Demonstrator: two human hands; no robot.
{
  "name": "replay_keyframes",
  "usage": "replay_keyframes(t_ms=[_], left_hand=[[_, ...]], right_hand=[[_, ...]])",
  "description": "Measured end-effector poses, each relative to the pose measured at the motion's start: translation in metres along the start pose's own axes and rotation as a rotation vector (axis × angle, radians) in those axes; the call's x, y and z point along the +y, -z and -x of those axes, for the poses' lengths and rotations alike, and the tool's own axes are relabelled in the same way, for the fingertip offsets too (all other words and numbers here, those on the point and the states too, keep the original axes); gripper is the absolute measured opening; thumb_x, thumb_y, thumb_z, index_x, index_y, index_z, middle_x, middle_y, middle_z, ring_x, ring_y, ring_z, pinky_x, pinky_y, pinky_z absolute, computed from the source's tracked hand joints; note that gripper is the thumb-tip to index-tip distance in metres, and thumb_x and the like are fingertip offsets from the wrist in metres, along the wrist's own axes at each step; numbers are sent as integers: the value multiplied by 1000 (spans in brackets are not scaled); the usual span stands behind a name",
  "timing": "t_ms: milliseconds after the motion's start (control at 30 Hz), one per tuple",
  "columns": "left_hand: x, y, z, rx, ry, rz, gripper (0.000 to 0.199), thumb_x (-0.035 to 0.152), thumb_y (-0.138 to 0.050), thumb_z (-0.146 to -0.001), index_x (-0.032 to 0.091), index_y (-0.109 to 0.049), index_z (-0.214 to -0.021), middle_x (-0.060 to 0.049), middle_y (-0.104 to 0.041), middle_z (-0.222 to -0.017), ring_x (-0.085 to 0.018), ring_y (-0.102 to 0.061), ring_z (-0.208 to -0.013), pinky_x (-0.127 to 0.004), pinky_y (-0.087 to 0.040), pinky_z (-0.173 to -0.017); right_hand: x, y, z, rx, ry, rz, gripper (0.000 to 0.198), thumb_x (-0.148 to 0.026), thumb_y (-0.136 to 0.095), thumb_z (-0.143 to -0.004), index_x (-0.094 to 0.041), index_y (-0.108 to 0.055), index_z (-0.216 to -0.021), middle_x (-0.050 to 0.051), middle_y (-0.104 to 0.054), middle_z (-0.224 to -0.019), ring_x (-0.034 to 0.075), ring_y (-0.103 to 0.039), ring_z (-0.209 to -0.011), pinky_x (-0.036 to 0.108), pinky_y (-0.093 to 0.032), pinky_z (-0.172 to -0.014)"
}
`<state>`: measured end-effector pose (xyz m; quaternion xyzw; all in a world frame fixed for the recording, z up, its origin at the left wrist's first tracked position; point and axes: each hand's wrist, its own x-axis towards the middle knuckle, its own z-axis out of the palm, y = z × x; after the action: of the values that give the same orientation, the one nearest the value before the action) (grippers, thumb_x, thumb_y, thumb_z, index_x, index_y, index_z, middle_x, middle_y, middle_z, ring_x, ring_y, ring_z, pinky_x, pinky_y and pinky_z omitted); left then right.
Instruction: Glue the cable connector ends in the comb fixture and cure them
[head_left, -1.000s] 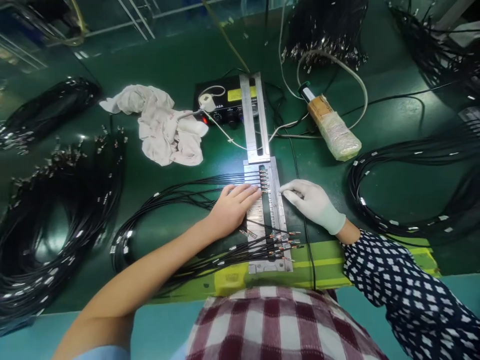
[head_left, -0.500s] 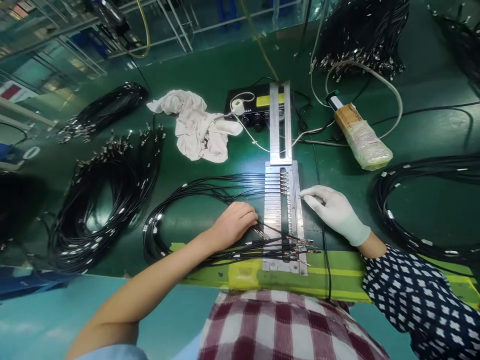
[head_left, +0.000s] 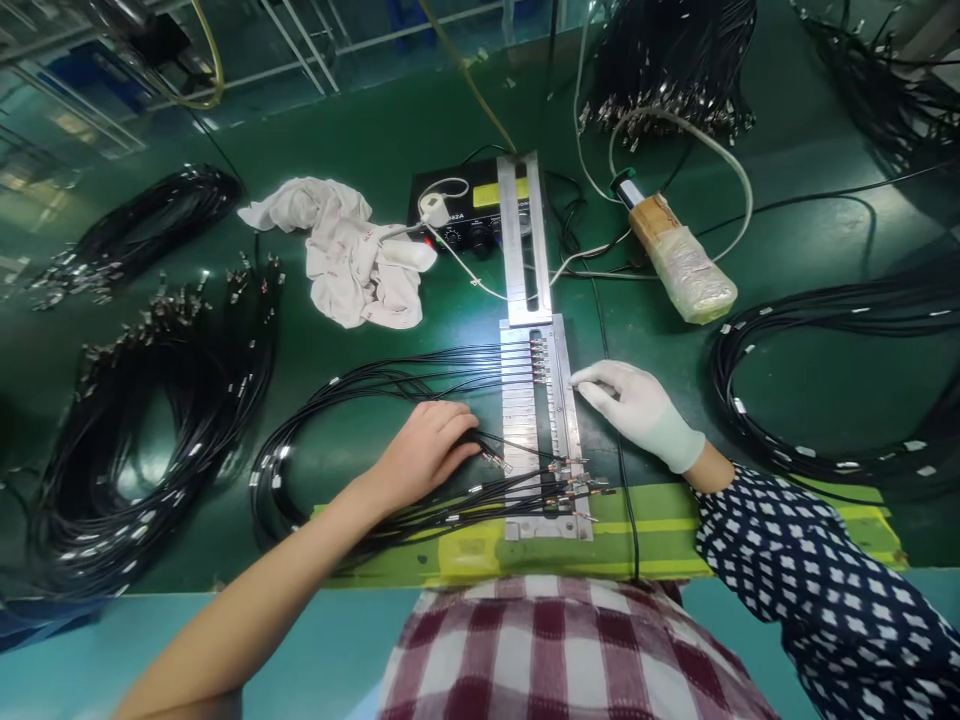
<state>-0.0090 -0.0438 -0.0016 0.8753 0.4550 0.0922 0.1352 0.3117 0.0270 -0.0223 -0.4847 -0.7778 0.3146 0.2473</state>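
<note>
My bare left hand (head_left: 427, 445) is left of a slotted metal jig (head_left: 521, 410), its fingers curled round thin black cables (head_left: 501, 438) whose metal-tipped ends stick out toward the jig. Just below that hand, more loose cables (head_left: 450, 518) cross the jig's lower part. Several cable ends with metal terminals (head_left: 538, 360) lie side by side in the upper slots. My right hand (head_left: 634, 410), in a white glove, has thumb and index finger brought together at the jig's right edge; whatever may be between them is too small to make out.
A black control box (head_left: 465, 215) stands behind the jig, beside a crumpled white cloth (head_left: 345, 260). To the right lies a plastic-wrapped handheld tool (head_left: 682, 260) on a cord. Coiled cable bundles (head_left: 150, 450) lie at left, with another coil (head_left: 727, 390) at right.
The whole view has shifted, so the bench things appear further left. My left hand is slightly further from the jig, with thumb and fingers a little more apart. My right hand stays at the jig's edge.
</note>
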Motion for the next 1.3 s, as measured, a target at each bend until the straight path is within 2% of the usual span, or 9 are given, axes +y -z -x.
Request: replay_keyframes(t_ms=[133, 233, 400, 533, 733, 867, 967, 1133, 1300], left_hand=[[-11, 5, 8, -38, -51, -59, 22, 27, -48, -99, 19, -62, -115, -10, -67, -113, -23, -58, -109, -39, -45, -93], [-15, 0, 10, -27, -106, -133, 22, 20, -46, -99, 19, -64, -113, -10, -68, -106, -22, -59, -107, -39, -48, -91], [-23, 2, 22, 82, -282, -239, 26, 11, -47, -97, 16, -62, -117, -12, -69, -110, -21, -63, -105, -39, -51, -92], [-22, 16, 31, 228, -250, -152, 29, 11, -51, -95, 20, -59, -122, -10, -71, -107, -20, -66, -102, -36, -53, -86], [-2, 4, -11, 346, -168, -149, 20, 16, -52, -95, 19, -60, -114, -8, -70, -100, -17, -64, -90, -32, -50, -79], [-2, -25, -47, 316, -146, -223, 20, 17, -45, -99, 16, -65, -102, -9, -68, -93, -17, -61, -82, -31, -47, -72], [-9, -36, -56, 320, -176, -190, 22, 15, -43, -99, 14, -64, -107, -8, -67, -92, -17, -59, -81, -29, -46, -71], [-16, -32, -58, 283, -260, -115, 27, 12, -40, -99, 16, -61, -114, -7, -66, -96, -16, -58, -84, -27, -47, -72], [-16, -22, -67, 278, -310, -107, 27, 12, -39, -99, 15, -62, -112, -7, -64, -93, -16, -56, -83, -28, -46, -73]], right_hand=[[-13, -7, 10, 0, 188, -28, 19, -30, -60, -92, -24, -70, -107, 4, -71, -105, 23, -64, -96, 39, -51, -86], [-31, -18, 18, -138, 341, 78, 25, -38, -74, -83, -23, -72, -103, 7, -69, -108, 28, -60, -102, 47, -44, -92], [-48, -26, 23, -250, 381, 122, 17, -34, -72, -86, -22, -73, -99, 5, -68, -105, 26, -58, -103, 50, -36, -99], [-50, -26, 26, -277, 414, 128, 16, -31, -63, -93, -23, -74, -103, 4, -68, -102, 24, -57, -99, 53, -27, -109], [-70, -30, 45, -398, 499, 56, 18, -32, -63, -94, -24, -74, -106, 2, -70, -99, 22, -58, -97, 57, -15, -118], [-64, -15, 44, -381, 553, 21, 19, -32, -63, -94, -22, -72, -108, 4, -71, -106, 22, -59, -99, 52, -29, -114], [-36, 4, 29, -252, 436, -6, 19, -30, -62, -95, -23, -72, -109, 5, -72, -107, 23, -61, -102, 45, -43, -100], [9, 13, 3, 0, 163, -58, 15, -25, -58, -97, -24, -72, -102, 3, -73, -100, 21, -64, -94, 40, -49, -90], [12, 7, 0, 16, 125, -75, 15, -25, -58, -97, -25, -73, -98, 1, -73, -95, 20, -64, -91, 38, -48, -88]])
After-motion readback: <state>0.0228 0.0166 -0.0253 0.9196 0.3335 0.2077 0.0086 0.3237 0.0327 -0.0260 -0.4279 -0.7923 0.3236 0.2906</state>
